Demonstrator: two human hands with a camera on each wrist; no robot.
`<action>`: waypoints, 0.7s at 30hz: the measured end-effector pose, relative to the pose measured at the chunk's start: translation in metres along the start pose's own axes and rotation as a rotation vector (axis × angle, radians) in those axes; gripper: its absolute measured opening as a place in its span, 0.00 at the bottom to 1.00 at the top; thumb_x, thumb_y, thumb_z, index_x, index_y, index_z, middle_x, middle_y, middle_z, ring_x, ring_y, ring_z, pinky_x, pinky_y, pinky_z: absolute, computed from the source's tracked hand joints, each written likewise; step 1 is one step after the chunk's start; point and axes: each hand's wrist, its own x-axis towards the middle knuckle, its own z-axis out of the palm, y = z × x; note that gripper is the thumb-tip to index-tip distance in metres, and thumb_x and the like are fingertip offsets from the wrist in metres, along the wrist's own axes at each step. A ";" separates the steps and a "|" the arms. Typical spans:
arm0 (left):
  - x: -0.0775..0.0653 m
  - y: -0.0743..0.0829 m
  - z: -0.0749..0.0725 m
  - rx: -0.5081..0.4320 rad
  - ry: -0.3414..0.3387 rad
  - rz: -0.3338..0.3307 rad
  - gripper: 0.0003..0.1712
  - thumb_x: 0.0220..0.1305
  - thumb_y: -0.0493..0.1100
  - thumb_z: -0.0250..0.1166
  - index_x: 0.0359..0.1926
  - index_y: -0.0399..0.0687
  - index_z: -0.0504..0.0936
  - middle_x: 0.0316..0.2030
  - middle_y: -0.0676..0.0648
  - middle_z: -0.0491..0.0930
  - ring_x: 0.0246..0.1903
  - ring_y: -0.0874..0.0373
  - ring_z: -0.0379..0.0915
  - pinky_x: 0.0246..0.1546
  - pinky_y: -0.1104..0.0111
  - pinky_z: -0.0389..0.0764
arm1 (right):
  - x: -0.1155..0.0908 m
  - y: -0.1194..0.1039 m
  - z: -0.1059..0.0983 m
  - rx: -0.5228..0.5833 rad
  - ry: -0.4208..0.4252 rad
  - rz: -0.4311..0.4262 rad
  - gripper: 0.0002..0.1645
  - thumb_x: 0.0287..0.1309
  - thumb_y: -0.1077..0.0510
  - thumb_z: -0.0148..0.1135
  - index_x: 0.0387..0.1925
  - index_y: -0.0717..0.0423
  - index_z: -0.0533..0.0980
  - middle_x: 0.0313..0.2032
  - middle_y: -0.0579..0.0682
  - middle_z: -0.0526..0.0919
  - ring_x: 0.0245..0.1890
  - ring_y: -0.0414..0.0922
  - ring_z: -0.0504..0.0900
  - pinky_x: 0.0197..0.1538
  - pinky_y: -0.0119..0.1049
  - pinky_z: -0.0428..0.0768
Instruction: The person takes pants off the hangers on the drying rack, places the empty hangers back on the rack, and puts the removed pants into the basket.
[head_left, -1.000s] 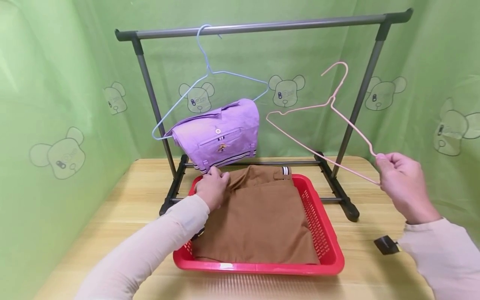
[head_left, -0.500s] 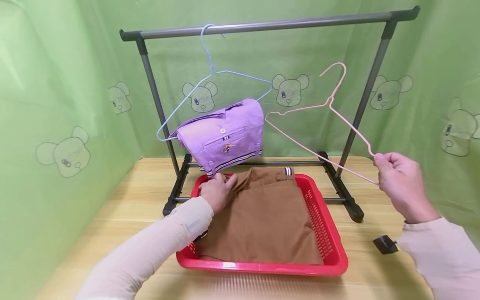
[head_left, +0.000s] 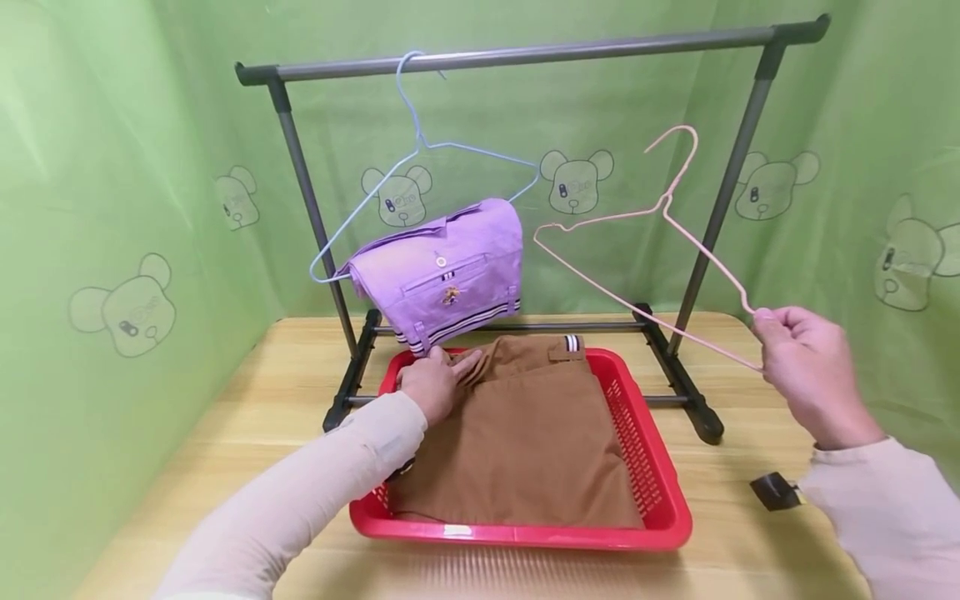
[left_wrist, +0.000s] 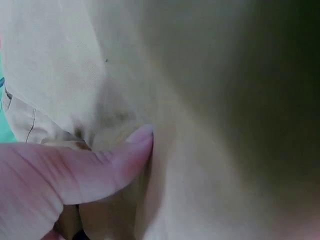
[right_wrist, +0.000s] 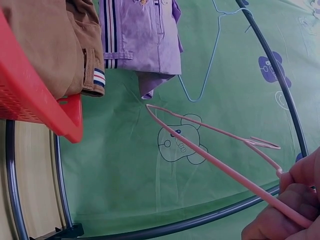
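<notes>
My right hand grips a pink wire hanger by one lower corner and holds it up right of the basket. In the right wrist view the hanger runs out from the curled fingers. My left hand is at the back left of the brown pants, which lie folded in the red basket. Its thumb presses on a fold of the brown cloth in the left wrist view, and the other fingers are mostly hidden. Folded purple pants hang from a blue hanger, just above the left hand.
A dark metal clothes rack stands behind the basket, its black feet on the wooden table. Green curtains with bear-head drawings enclose the back and sides. A small black tag dangles by the right sleeve.
My left hand has shifted slightly on the brown pants' waistband, and its index finger now stretches farther right. The right hand keeps the pink hanger in nearly the same place.
</notes>
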 end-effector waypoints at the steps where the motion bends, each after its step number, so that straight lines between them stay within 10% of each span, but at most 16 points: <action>1: 0.000 0.000 0.000 -0.005 0.000 0.008 0.34 0.68 0.37 0.56 0.68 0.78 0.65 0.35 0.41 0.68 0.29 0.41 0.79 0.24 0.48 0.80 | 0.000 0.000 0.000 0.004 -0.006 0.001 0.14 0.74 0.50 0.45 0.36 0.53 0.73 0.18 0.45 0.71 0.16 0.41 0.66 0.16 0.34 0.64; 21: 0.006 0.011 0.007 0.126 -0.239 0.025 0.35 0.69 0.38 0.55 0.68 0.84 0.62 0.51 0.42 0.72 0.39 0.41 0.79 0.32 0.46 0.81 | -0.001 0.001 -0.005 0.000 -0.007 0.005 0.15 0.74 0.50 0.45 0.37 0.53 0.73 0.17 0.44 0.70 0.15 0.41 0.65 0.15 0.34 0.63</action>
